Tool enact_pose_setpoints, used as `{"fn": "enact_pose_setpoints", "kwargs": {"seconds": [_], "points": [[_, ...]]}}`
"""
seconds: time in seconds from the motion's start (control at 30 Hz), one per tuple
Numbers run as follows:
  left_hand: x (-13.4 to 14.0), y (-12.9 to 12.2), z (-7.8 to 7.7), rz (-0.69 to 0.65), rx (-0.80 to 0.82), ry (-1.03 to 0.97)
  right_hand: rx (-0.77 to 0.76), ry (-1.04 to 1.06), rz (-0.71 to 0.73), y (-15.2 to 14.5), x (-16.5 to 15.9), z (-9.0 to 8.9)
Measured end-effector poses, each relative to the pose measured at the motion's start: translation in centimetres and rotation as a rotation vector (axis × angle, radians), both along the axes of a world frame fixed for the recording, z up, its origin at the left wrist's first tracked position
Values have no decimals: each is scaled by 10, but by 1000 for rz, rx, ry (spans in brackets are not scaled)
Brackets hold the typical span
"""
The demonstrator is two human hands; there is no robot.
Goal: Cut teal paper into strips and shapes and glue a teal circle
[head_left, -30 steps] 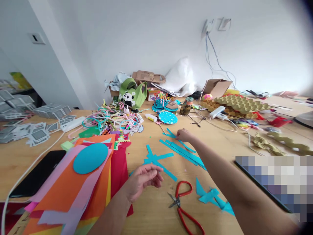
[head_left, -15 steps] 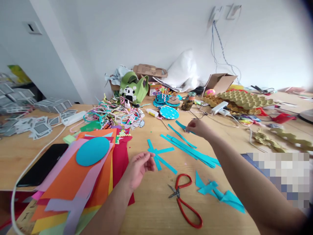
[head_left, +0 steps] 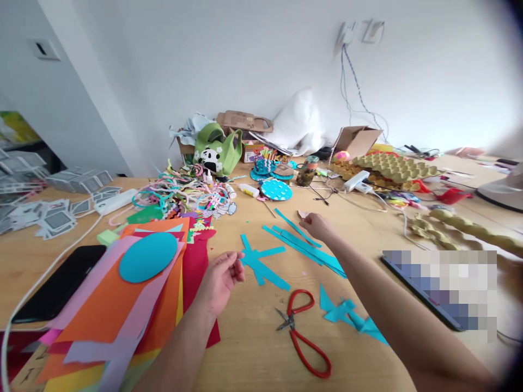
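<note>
My left hand (head_left: 224,275) hovers over the table, thumb and fingers curled together with nothing visible in them. Just beyond its fingertips lies a star-like cross of blue paper strips (head_left: 261,258). My right hand (head_left: 316,226) is farther off, its fingers pinched by a small pale pinkish piece (head_left: 302,214); whether they hold it is unclear. A thin blue strip (head_left: 292,224) and a stack of blue strips (head_left: 306,247) lie below that hand. Red-handled scissors (head_left: 291,321) rest open in front, beside crumpled blue scraps (head_left: 347,311).
Coloured paper sheets (head_left: 93,310) with a blue paper oval (head_left: 147,257) lie left, beside a black phone (head_left: 61,283). Pipe cleaners (head_left: 180,190), a glue bottle (head_left: 248,190), a dotted blue disc (head_left: 277,190), a jar (head_left: 307,171) and egg trays (head_left: 396,166) stand behind. A blurred-out tablet-like object (head_left: 420,291) sits right.
My right hand has drawn back a little toward me; the short blue strip under it no longer shows, and a pale piece shows at its fingertips. The view has turned slightly right.
</note>
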State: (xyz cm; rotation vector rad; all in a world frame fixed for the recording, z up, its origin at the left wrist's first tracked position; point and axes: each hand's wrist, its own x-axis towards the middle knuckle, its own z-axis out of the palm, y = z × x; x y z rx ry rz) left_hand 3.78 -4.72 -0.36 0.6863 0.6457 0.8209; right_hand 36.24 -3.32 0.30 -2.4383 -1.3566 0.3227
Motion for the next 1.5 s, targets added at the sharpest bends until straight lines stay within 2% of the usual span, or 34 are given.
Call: {"fn": "enact_pose_setpoints", "kwargs": {"seconds": [0.1,0.23,0.3,0.4,0.5,0.6,0.63,0.7,0.8,0.93,1.07,1.2,1.4,1.5], "points": [[0,-1,1,-26,-3,10,-100,-16,-21,12,13,-11],[0,-3,-1,-67,11,24,-181,34,-17,27,4,-23],[-1,-3,-1,-76,19,27,-185,78,-15,31,1,-18],[-1,-2,-1,-77,24,23,-137,156,-12,22,3,3],[-1,-2,1,-68,22,19,-85,279,42,-11,9,28],[-1,-2,3,-68,19,20,-79,415,147,-62,12,45],[-1,-2,3,-69,17,17,-100,520,212,-81,12,48],[-1,-3,4,-71,10,15,-154,622,276,-116,13,49],[-1,-3,4,-80,3,27,-258,664,278,-158,13,41],[0,-3,2,-83,18,49,-260,672,243,-185,11,26],[0,-3,1,-140,84,81,-162,639,242,-188,9,20],[2,-8,3,-192,187,132,-119,632,272,-180,-2,24],[13,-28,3,-165,550,268,-119,564,428,-151,-71,41],[16,-31,-1,-224,658,396,-127,581,475,-136,-101,48]]}}
